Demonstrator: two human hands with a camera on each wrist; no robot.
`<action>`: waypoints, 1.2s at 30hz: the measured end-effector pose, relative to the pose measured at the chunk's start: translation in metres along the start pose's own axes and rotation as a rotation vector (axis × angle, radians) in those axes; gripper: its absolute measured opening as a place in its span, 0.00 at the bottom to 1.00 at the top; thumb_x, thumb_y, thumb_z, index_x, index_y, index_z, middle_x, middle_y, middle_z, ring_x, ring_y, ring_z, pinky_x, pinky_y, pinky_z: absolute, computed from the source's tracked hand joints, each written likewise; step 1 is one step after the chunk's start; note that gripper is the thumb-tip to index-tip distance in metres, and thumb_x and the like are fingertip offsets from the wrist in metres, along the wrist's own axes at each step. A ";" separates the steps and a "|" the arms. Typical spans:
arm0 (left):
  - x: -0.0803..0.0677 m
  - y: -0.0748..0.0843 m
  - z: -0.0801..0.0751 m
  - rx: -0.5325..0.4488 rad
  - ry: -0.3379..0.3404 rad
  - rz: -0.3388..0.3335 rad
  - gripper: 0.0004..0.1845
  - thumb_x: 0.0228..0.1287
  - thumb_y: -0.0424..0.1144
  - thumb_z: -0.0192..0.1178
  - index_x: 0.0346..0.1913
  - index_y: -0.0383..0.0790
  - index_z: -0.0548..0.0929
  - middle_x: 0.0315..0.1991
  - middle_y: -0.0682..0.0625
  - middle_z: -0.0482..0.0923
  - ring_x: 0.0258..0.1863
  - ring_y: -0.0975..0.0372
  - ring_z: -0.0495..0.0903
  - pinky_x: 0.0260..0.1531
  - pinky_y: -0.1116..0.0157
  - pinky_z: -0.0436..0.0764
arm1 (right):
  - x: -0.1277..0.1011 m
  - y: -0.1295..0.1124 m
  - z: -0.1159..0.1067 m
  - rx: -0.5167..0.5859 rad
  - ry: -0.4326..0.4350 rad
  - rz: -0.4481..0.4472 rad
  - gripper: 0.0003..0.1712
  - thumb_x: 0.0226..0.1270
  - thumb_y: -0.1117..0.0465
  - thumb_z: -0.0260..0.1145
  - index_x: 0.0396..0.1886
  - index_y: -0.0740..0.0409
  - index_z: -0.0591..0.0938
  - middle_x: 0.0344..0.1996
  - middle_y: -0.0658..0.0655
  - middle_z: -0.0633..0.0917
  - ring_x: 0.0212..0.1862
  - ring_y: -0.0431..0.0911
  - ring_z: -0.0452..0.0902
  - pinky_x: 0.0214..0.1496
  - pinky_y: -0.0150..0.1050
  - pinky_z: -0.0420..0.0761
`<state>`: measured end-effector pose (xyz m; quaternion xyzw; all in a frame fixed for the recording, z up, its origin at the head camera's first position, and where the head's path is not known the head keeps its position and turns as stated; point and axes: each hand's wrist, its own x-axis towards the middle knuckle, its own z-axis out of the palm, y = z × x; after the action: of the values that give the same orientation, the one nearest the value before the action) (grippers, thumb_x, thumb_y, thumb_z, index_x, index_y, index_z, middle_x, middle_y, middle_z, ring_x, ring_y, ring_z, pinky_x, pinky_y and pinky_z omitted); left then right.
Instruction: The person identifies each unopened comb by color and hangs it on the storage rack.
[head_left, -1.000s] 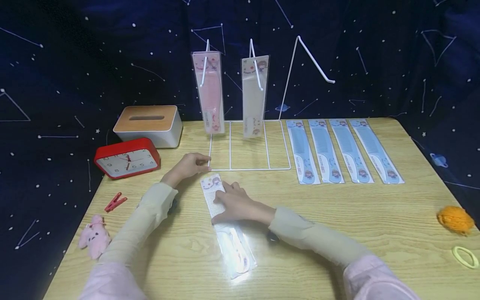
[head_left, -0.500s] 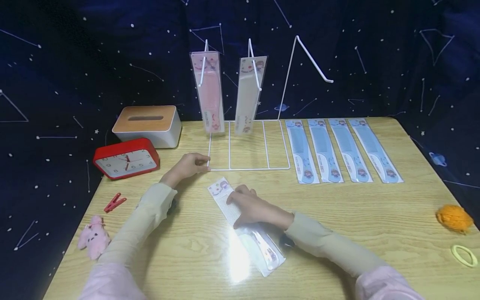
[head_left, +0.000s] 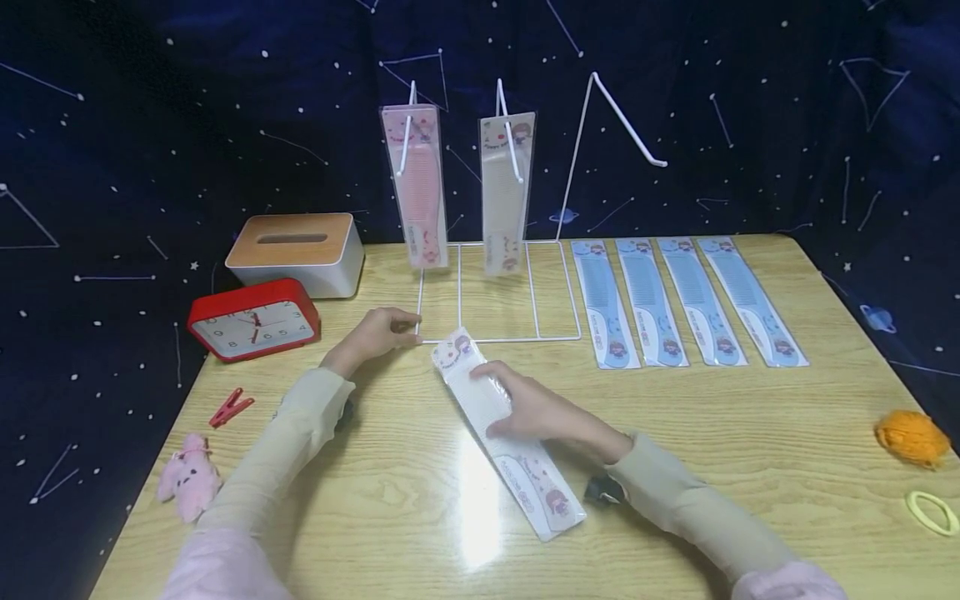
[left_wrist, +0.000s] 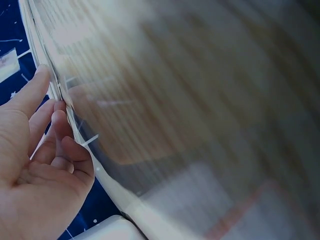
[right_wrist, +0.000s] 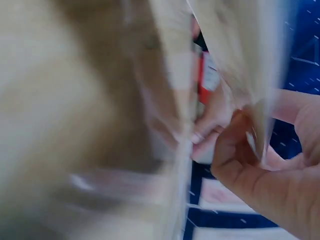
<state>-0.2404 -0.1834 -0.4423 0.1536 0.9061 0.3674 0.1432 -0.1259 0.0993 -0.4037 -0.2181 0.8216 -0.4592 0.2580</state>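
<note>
My right hand [head_left: 517, 407] grips a packaged white comb [head_left: 540, 479] by its middle and holds it slanted, top end near the front wire of a white wire rack [head_left: 555, 337]. The right wrist view is blurred; the right hand [right_wrist: 240, 145] pinches the clear pack [right_wrist: 180, 125] there. At the rack's front-left corner, my left hand [head_left: 390, 325] holds the wire. The left wrist view shows the left hand [left_wrist: 52, 100] with thumb and curled fingers on that wire [left_wrist: 75, 132]. A pink comb pack [head_left: 420, 183] and a cream comb pack [head_left: 506, 192] hang from two of the rack's hooks. A third hook [head_left: 626, 121] is bare.
Several blue comb packs [head_left: 675, 300] lie side by side right of the rack. A tissue box [head_left: 296, 250], a red clock [head_left: 253, 325], a red peg [head_left: 231, 404] and a pink plush [head_left: 187, 479] sit at the left. An orange yarn ball [head_left: 911, 437] and a yellow ring [head_left: 930, 512] lie at the right edge.
My right hand has moved right and toward the rack with the white comb pack, turning it more slanted. The hanging cream pack swung a little. The left hand stayed put.
</note>
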 end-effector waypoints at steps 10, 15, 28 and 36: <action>0.000 -0.002 0.001 -0.013 -0.003 -0.001 0.25 0.61 0.38 0.64 0.59 0.29 0.76 0.60 0.37 0.74 0.59 0.48 0.71 0.62 0.51 0.69 | -0.019 -0.045 -0.045 0.201 0.372 -0.279 0.45 0.49 0.81 0.66 0.67 0.61 0.58 0.63 0.67 0.64 0.52 0.63 0.74 0.44 0.46 0.84; 0.000 -0.001 0.000 -0.011 0.001 -0.006 0.25 0.61 0.38 0.64 0.59 0.30 0.76 0.60 0.37 0.74 0.60 0.47 0.71 0.62 0.52 0.69 | -0.022 -0.063 -0.062 0.217 0.472 -0.376 0.45 0.48 0.83 0.65 0.66 0.63 0.57 0.62 0.65 0.67 0.54 0.60 0.73 0.44 0.42 0.84; 0.000 0.002 -0.002 -0.012 -0.006 -0.010 0.25 0.61 0.38 0.64 0.59 0.30 0.76 0.60 0.37 0.74 0.58 0.49 0.72 0.62 0.51 0.69 | 0.000 -0.070 -0.085 0.187 0.505 -0.401 0.45 0.50 0.81 0.66 0.67 0.63 0.57 0.63 0.66 0.67 0.56 0.60 0.73 0.45 0.43 0.84; 0.000 0.000 -0.001 -0.007 -0.003 -0.007 0.25 0.61 0.39 0.65 0.59 0.31 0.76 0.59 0.38 0.75 0.55 0.51 0.73 0.60 0.52 0.71 | 0.043 -0.062 -0.110 0.172 0.492 -0.400 0.44 0.53 0.77 0.67 0.67 0.59 0.57 0.55 0.68 0.69 0.52 0.59 0.75 0.44 0.40 0.84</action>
<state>-0.2410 -0.1837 -0.4421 0.1504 0.9051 0.3698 0.1466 -0.2203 0.1139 -0.3105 -0.2351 0.7585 -0.6073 -0.0262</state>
